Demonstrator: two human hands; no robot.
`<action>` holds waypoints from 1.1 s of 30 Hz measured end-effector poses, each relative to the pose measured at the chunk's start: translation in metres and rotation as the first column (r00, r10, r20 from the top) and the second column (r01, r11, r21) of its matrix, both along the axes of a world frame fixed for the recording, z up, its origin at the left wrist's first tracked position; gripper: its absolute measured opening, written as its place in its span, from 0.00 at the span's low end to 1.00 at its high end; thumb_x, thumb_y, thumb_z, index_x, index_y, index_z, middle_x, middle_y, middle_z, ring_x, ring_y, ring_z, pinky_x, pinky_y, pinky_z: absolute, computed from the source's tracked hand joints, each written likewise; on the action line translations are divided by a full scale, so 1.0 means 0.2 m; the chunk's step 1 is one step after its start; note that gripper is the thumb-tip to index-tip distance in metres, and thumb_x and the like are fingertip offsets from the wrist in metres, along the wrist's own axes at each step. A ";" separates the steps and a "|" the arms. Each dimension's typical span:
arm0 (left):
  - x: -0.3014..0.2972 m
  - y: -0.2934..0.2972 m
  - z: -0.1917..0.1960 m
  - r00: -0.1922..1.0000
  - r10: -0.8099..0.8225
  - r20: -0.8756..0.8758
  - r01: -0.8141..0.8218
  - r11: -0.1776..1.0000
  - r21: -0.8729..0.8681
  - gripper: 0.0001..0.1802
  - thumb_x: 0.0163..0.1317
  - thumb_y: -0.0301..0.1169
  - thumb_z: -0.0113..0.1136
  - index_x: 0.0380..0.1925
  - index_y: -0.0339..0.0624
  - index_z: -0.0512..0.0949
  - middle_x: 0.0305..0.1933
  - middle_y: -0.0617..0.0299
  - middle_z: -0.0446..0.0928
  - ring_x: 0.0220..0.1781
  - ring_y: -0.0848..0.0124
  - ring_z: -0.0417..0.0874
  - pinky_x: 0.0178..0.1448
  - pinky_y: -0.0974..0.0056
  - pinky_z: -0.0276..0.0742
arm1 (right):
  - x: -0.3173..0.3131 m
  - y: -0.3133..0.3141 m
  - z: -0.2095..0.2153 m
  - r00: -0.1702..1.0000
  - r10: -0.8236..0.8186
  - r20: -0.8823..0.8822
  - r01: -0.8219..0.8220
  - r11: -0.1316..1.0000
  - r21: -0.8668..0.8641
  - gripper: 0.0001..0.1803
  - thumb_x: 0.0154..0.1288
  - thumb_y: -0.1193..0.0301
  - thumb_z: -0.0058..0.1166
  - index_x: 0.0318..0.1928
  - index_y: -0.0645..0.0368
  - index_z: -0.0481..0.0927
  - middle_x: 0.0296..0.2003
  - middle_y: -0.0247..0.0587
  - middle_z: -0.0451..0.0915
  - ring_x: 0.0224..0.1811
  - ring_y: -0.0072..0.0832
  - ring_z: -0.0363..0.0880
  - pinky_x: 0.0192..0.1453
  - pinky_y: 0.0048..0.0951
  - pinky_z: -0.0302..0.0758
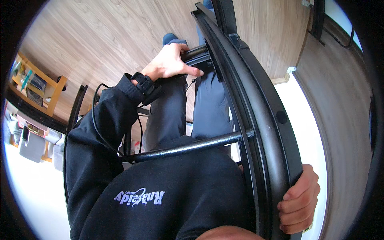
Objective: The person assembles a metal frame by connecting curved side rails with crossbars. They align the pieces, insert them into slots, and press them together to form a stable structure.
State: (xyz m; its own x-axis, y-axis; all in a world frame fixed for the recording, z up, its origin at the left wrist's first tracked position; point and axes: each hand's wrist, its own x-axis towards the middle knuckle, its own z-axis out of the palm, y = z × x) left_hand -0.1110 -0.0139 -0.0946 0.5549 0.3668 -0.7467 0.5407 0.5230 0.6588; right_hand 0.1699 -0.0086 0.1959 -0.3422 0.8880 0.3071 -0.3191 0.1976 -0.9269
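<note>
A black metal frame (264, 120) with long parallel rails runs down the right side of the view, close against my body. My left hand (172, 62) is closed around a short black crossbar (196, 53) near the frame's far end, thumb on the near side. At the lower right, my right hand (300, 202) wraps its fingers around the frame's outer rail. A glossy black tube (188, 147) crosses in front of my torso and meets the rails. On my left wrist sits a black strapped device (146, 86), and a thin black cable (94, 102) loops beside that sleeve.
Beneath the frame is a light wood floor (100, 48); my legs (168, 112) show between its bars. Far left stands a wooden rack (52, 94) holding assorted items, with a grey chair-like object (32, 148) below. Black metal uprights (318, 24) stand at the upper right.
</note>
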 end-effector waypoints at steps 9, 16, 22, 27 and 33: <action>0.00 0.00 -0.01 1.000 -0.028 -0.010 0.028 0.999 0.035 0.49 0.42 0.61 0.79 0.50 0.26 0.85 0.40 0.45 0.87 0.41 0.58 0.88 0.53 0.61 0.83 | -0.03 0.02 -0.02 0.999 0.022 -0.029 -0.021 1.000 0.023 0.08 0.73 0.59 0.63 0.40 0.45 0.88 0.36 0.28 0.86 0.42 0.25 0.85 0.62 0.32 0.76; 0.09 -0.02 0.14 0.993 -0.017 -0.115 0.033 0.990 0.137 0.51 0.49 0.60 0.77 0.57 0.21 0.80 0.46 0.36 0.87 0.47 0.49 0.92 0.57 0.55 0.87 | -0.07 0.00 -0.03 0.992 -0.119 -0.048 0.121 0.992 0.041 0.08 0.74 0.65 0.60 0.35 0.46 0.87 0.30 0.25 0.84 0.36 0.20 0.84 0.53 0.24 0.77; 0.21 -0.07 0.23 0.925 -0.077 -0.371 0.210 0.919 0.333 0.37 0.52 0.46 0.76 0.57 0.33 0.80 0.46 0.41 0.87 0.48 0.44 0.90 0.56 0.48 0.87 | -0.13 0.02 0.05 0.973 -0.228 0.026 0.229 0.973 -0.034 0.12 0.69 0.77 0.59 0.27 0.47 0.84 0.28 0.28 0.84 0.30 0.21 0.82 0.45 0.25 0.77; 0.20 -0.07 0.19 0.906 -0.126 -0.405 0.277 0.898 0.340 0.34 0.52 0.44 0.75 0.55 0.33 0.83 0.44 0.39 0.88 0.47 0.45 0.91 0.56 0.50 0.87 | -0.16 0.02 0.08 0.948 -0.319 0.006 0.316 0.937 -0.150 0.15 0.67 0.73 0.50 0.22 0.49 0.81 0.23 0.30 0.80 0.24 0.24 0.79 0.37 0.27 0.75; 0.22 -0.08 0.19 0.904 -0.094 -0.417 0.258 0.898 0.357 0.37 0.51 0.46 0.76 0.58 0.33 0.82 0.44 0.39 0.88 0.47 0.45 0.91 0.57 0.52 0.87 | -0.17 -0.02 0.10 0.929 -0.369 -0.013 0.362 0.917 -0.170 0.18 0.69 0.69 0.45 0.20 0.51 0.80 0.22 0.31 0.80 0.23 0.26 0.79 0.34 0.30 0.78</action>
